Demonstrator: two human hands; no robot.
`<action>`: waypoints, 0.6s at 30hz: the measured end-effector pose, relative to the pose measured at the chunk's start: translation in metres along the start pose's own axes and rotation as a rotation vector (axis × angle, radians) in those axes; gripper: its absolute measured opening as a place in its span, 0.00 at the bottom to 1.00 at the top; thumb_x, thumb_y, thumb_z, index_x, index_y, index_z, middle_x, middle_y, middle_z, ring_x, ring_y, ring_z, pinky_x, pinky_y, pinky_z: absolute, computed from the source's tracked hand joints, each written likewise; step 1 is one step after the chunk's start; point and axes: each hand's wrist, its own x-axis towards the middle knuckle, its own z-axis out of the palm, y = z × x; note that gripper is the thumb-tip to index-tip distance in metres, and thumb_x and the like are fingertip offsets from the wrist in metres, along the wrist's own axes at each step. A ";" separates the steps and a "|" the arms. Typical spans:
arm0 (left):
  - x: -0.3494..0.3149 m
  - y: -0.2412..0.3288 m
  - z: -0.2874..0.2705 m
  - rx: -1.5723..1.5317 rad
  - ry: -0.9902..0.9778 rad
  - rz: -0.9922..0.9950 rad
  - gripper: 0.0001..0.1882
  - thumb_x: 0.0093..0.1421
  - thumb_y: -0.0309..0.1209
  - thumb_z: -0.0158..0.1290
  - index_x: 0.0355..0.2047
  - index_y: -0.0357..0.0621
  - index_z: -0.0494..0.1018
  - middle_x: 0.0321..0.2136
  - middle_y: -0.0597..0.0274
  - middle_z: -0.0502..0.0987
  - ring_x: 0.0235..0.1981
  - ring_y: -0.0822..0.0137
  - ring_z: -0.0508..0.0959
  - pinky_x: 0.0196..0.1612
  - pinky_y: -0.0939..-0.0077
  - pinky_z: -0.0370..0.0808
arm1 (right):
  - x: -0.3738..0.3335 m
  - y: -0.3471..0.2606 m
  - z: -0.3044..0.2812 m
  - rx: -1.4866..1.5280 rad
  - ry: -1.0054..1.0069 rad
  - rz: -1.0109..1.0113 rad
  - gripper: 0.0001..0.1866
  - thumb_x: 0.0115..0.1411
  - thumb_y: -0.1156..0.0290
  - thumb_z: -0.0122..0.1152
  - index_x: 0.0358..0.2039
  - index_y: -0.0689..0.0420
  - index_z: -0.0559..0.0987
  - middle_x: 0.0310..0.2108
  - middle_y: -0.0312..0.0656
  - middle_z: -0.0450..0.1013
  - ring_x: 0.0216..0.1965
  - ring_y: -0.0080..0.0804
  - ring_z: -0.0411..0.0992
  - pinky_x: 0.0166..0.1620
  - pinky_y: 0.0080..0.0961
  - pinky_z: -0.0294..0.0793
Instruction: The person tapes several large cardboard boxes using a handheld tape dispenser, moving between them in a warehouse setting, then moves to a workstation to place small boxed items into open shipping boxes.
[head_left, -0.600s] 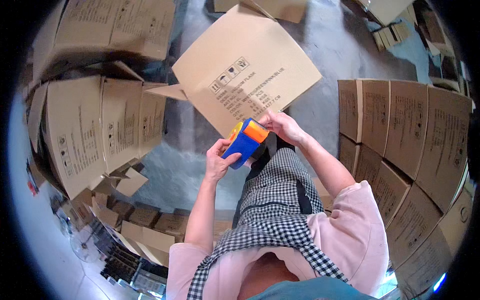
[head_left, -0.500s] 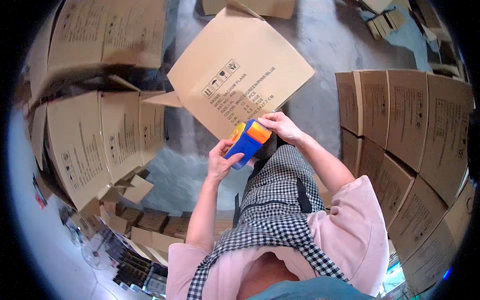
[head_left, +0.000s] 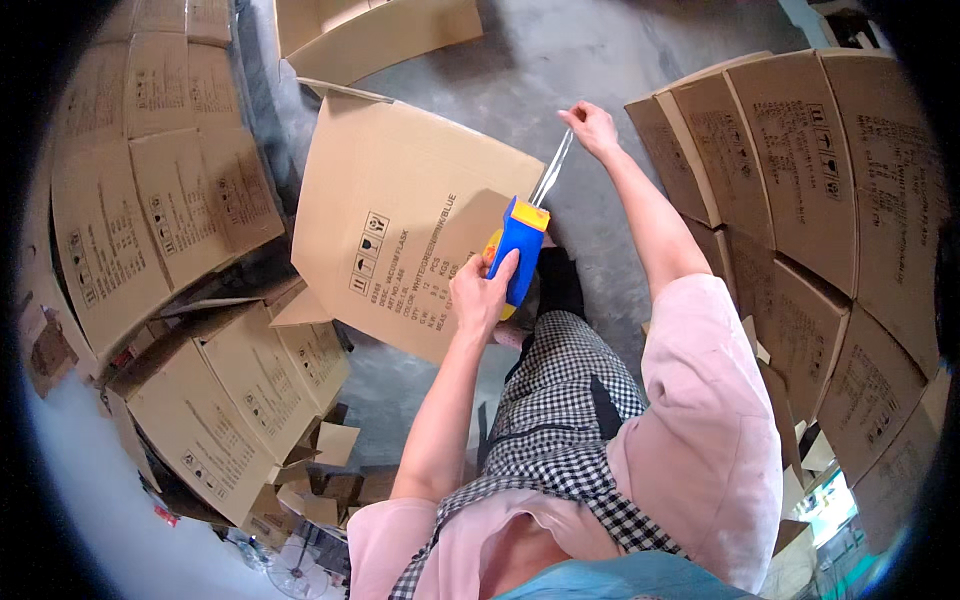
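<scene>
My left hand (head_left: 482, 292) is wrapped round a blue tape dispenser (head_left: 518, 254) with a yellow-orange end and side. From that end a strip of clear, shiny tape (head_left: 552, 172) stretches up to my right hand (head_left: 592, 128). The right fingers pinch the tape's free end, well apart from the dispenser. Beside and behind the dispenser, a large brown cardboard box (head_left: 400, 165) stands tilted in the view, printed with dark symbols and lettering. One flap (head_left: 302, 308) sticks out at its lower left corner. Whether the dispenser touches the box, I cannot tell.
Stacked cartons (head_left: 795, 150) form a wall on the right. More cartons (head_left: 160, 215) are piled on the left, with others (head_left: 225, 400) lower down. An open box (head_left: 385, 40) lies at the far side on the grey concrete floor (head_left: 590, 60). A fan (head_left: 297, 568) stands lower left.
My right hand has moved up and away from the dispenser, drawing out a length of tape. The dispenser now points more upright in my left hand. The view has shifted and turned.
</scene>
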 end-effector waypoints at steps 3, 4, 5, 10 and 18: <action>0.013 0.000 0.004 0.073 -0.015 -0.077 0.28 0.52 0.51 0.62 0.24 0.32 0.76 0.19 0.50 0.78 0.23 0.61 0.79 0.31 0.65 0.74 | 0.003 0.004 0.023 -0.003 -0.175 0.062 0.26 0.49 0.43 0.68 0.30 0.56 0.78 0.27 0.40 0.76 0.31 0.35 0.75 0.39 0.32 0.73; 0.015 -0.001 0.006 0.052 -0.012 -0.066 0.28 0.52 0.51 0.62 0.23 0.32 0.76 0.19 0.50 0.78 0.22 0.60 0.79 0.31 0.65 0.74 | 0.000 0.011 0.032 0.011 -0.248 0.102 0.27 0.48 0.43 0.69 0.30 0.56 0.78 0.27 0.40 0.76 0.31 0.35 0.75 0.39 0.32 0.74; 0.015 -0.005 0.008 0.030 -0.008 -0.056 0.28 0.52 0.51 0.62 0.23 0.32 0.76 0.19 0.49 0.77 0.22 0.59 0.79 0.31 0.64 0.74 | -0.004 0.018 0.042 0.024 -0.322 0.141 0.27 0.48 0.43 0.69 0.30 0.56 0.78 0.27 0.40 0.77 0.32 0.35 0.75 0.40 0.32 0.74; 0.020 0.001 0.010 0.104 -0.035 -0.055 0.30 0.52 0.53 0.61 0.22 0.31 0.75 0.18 0.46 0.76 0.22 0.54 0.78 0.31 0.62 0.73 | -0.024 0.028 0.072 -0.451 -0.354 0.305 0.44 0.53 0.32 0.54 0.62 0.49 0.65 0.53 0.58 0.69 0.57 0.49 0.68 0.60 0.37 0.65; 0.005 -0.029 -0.004 -0.018 -0.039 -0.063 0.30 0.49 0.54 0.63 0.24 0.32 0.76 0.19 0.50 0.78 0.23 0.57 0.79 0.30 0.63 0.74 | -0.080 -0.114 0.064 -0.265 -0.311 -0.084 0.42 0.57 0.30 0.43 0.54 0.56 0.69 0.44 0.61 0.74 0.49 0.51 0.74 0.51 0.46 0.71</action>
